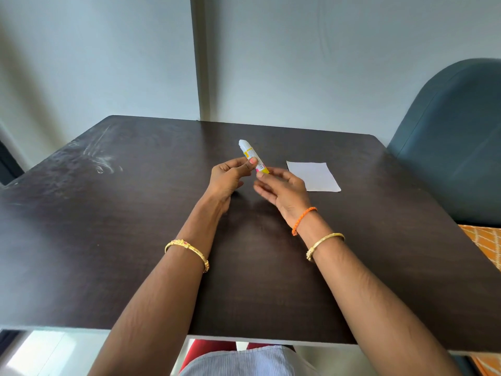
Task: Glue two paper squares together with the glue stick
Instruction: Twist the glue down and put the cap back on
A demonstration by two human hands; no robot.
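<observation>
A glue stick [252, 155], white with a yellow and pink label and its white cap on, is held slanted above the middle of the dark table [135, 226]. My left hand [230, 177] pinches its middle between thumb and fingers. My right hand [282, 189] touches its lower yellow end with the fingertips, the other fingers spread. A white paper square [314, 176] lies flat on the table just right of my right hand; whether it is one sheet or two stacked, I cannot tell.
A blue-grey padded chair [455, 147] stands at the table's right side, with orange patterned cloth [485, 242] below it. Pale walls [298, 55] rise right behind the table's far edge. White smears [100, 156] mark the table's back left.
</observation>
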